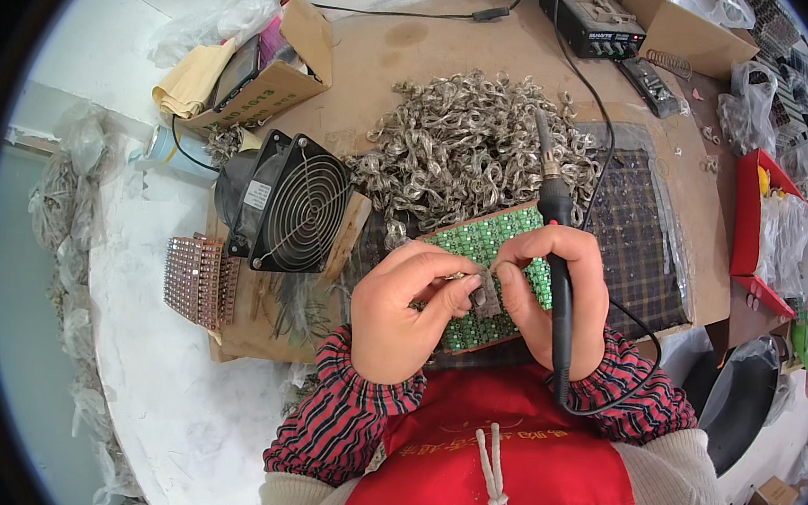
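Note:
My left hand (404,309) is closed in a pinch on a small silvery-grey wire bundle (478,294), partly hidden by the fingers. My right hand (591,310) grips a soldering iron (559,303) by its black handle, the metal tip pointing away from me. The thumb and forefinger of that hand come close to the bundle; whether they touch it I cannot tell. Beneath both hands lies a green circuit board panel (486,240) covered in small repeated parts. Just beyond it is a large heap of looped silvery wire bundles (479,144).
A black fan (303,211) stands left of the board, near brown stacked board panels (197,284). A cardboard box (297,45) sits at far left. The iron's cable runs to a black soldering station (593,25) at the back. A red box (757,223) holds plastic bags at right.

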A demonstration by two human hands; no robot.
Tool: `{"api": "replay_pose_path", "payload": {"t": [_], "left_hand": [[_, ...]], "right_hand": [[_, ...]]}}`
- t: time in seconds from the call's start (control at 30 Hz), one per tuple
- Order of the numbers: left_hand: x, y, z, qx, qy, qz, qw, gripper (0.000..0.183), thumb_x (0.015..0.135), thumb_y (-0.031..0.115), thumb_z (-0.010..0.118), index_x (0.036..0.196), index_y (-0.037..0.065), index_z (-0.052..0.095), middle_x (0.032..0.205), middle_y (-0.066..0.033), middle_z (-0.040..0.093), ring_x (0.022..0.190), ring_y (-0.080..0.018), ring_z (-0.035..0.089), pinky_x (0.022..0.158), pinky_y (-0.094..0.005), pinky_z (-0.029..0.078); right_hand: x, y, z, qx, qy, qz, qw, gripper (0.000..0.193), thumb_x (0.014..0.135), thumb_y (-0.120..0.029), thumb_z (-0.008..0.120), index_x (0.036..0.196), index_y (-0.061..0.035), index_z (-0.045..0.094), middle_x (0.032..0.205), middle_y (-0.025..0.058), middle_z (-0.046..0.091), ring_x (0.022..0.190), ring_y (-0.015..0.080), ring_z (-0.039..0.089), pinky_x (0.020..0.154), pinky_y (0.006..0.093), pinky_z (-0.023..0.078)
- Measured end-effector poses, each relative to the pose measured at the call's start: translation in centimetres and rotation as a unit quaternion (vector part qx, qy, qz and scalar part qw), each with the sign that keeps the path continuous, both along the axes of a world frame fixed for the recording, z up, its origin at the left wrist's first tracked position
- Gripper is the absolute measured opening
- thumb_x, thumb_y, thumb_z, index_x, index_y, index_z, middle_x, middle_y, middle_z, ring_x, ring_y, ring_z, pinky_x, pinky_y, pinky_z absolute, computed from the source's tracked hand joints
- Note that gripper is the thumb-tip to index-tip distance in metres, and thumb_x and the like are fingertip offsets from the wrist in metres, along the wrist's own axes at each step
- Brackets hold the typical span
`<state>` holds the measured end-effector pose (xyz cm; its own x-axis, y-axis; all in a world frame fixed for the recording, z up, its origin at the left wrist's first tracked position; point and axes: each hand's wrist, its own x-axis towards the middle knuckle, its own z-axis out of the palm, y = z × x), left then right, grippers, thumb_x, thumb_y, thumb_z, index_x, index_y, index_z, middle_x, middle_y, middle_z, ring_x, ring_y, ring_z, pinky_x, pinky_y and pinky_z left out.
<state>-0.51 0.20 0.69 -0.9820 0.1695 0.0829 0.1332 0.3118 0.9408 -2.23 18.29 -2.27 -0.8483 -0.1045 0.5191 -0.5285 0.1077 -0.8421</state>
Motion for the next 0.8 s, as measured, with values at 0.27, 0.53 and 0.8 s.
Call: {"api": "replay_pose_path", "payload": {"t": [0.27,0.53,0.8], "left_hand": [[0.4,-0.1,0.5,0.163,-0.165,0.009,0.973,0.011,0.098,0.005,0.068,0.101,-0.005,0.063,0.089,-0.0070,0.065,0.066,-0.0096,0.067,0.057,-0.0227,0.055],[0.6,0.1,0.1,0.154,-0.154,0.020,0.976,0.011,0.098,0.005,0.069,0.102,-0.003,0.062,0.082,-0.0054,0.065,0.064,-0.0093,0.066,0.055,-0.0216,0.053],[0.4,0.4,-0.5,0.135,-0.133,0.024,0.982,0.009,0.096,0.003,0.071,0.099,-0.004,0.065,0.087,-0.0045,0.061,0.064,-0.0097,0.067,0.055,-0.0216,0.053]], "right_hand": [[-0.1,-0.3,-1.0,-0.041,0.056,-0.040,0.997,0.035,0.084,0.004,0.079,0.110,-0.0040,0.057,0.103,0.0111,0.071,0.084,0.0227,0.069,0.077,0.0355,0.055],[-0.4,0.4,-0.8,0.019,0.079,-0.099,0.992,0.033,0.086,0.004,0.075,0.114,-0.0012,0.058,0.094,0.0103,0.070,0.081,0.0261,0.069,0.075,0.0350,0.056],[0.9,-0.3,-1.0,-0.033,0.004,0.021,0.999,0.028,0.094,0.003,0.067,0.121,0.0009,0.058,0.115,0.0176,0.071,0.101,0.0319,0.073,0.085,0.0372,0.058]]}}
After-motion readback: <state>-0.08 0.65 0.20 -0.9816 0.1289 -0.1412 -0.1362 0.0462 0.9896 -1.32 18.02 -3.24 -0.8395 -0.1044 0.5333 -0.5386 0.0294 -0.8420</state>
